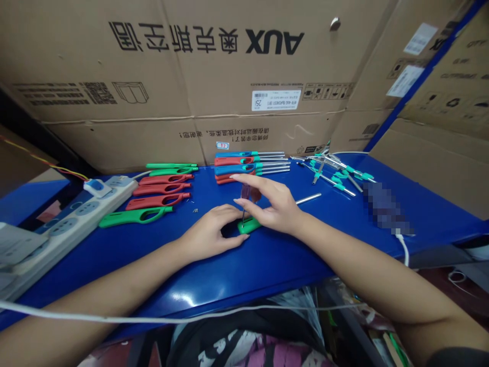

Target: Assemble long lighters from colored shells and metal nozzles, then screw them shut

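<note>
Underneath everything, table [237, 278]: glossy blue top, catching a white glare just in front of the lighter.
Lighter [252, 225]: green, flat on the table between the two hands, its metal tube pointing right.
Left hand [212, 232]: at the lighter's left end, thumb and fingers pinching it from either side.
Right hand [280, 204]: above the lighter, thumb and fingers pinching the screwdriver.
Screwdriver [245, 191]: purple handle, standing upright with its tip on the lighter's left end.
Handles [156, 203]: green and red, in a row left of the lighter.
Screws [195, 210]: a tiny cluster, left of the lighter.
Stack [237, 169]: blue and red lighters with tubes, behind the lighter.
Rods [336, 178]: metal and teal, jumbled behind and right of the lighter.
Phone [387, 206]: blurred out, right of the lighter, white cable attached.
Power strip [72, 227]: white, plugs fitted, far left of the lighter.
Carton [214, 66]: brown, print upside down, walling off the space behind the lighter.
Cord [191, 320]: white, strung across in front of the lighter.
</note>
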Available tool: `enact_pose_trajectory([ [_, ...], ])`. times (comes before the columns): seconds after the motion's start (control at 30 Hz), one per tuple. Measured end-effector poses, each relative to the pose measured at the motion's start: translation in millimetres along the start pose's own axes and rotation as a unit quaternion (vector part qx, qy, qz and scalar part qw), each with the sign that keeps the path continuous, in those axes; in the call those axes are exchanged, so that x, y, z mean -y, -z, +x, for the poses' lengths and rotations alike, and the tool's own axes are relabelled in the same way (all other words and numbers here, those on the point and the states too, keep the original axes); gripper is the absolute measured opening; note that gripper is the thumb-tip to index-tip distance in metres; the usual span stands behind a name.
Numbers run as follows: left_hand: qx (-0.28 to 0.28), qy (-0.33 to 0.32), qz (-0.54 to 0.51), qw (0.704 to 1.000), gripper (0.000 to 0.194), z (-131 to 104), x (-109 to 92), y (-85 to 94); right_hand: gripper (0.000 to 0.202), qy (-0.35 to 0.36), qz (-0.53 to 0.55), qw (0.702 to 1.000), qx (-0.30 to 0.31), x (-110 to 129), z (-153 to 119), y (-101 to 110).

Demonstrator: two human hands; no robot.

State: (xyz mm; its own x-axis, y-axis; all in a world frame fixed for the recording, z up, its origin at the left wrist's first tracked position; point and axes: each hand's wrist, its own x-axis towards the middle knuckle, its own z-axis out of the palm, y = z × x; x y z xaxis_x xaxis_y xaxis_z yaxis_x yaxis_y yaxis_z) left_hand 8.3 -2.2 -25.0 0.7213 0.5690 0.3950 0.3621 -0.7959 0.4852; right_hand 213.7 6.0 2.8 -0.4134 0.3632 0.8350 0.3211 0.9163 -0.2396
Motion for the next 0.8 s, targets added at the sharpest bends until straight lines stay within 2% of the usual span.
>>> enact_pose_trajectory([
  [0.23, 0.010, -0.006, -0.013, 1.000, 0.028, -0.1, 0.6, 0.8, 0.048, -0.092, 0.115, 0.985, 0.088, 3.7, 3.2, 2.2],
  [0.33, 0.006, -0.009, -0.015, 1.000, 0.027, -0.6, 1.2, 0.8, 0.043, -0.103, 0.111, 0.985, 0.081, 2.2, 4.0, 3.0],
  [0.5, 0.005, -0.010, -0.007, 1.000, 0.023, -1.3, 2.4, 0.3, 0.038, -0.069, 0.005, 0.995, 0.066, 0.1, 4.7, 4.7],
  [0.57, 0.007, -0.010, -0.009, 1.000, 0.026, -1.6, 3.2, 0.0, 0.037, -0.062, 0.013, 0.996, 0.064, 1.6, 5.7, 5.1],
  [0.7, 0.017, -0.002, -0.020, 1.000, 0.032, -1.9, 3.7, 0.1, 0.039, -0.085, 0.097, 0.989, 0.078, 3.8, 7.6, 5.5],
  [0.8, 0.019, 0.002, -0.025, 1.000, 0.033, -1.6, 2.8, 0.6, 0.030, -0.071, 0.053, 0.995, 0.048, 1.7, 7.8, 6.9],
])
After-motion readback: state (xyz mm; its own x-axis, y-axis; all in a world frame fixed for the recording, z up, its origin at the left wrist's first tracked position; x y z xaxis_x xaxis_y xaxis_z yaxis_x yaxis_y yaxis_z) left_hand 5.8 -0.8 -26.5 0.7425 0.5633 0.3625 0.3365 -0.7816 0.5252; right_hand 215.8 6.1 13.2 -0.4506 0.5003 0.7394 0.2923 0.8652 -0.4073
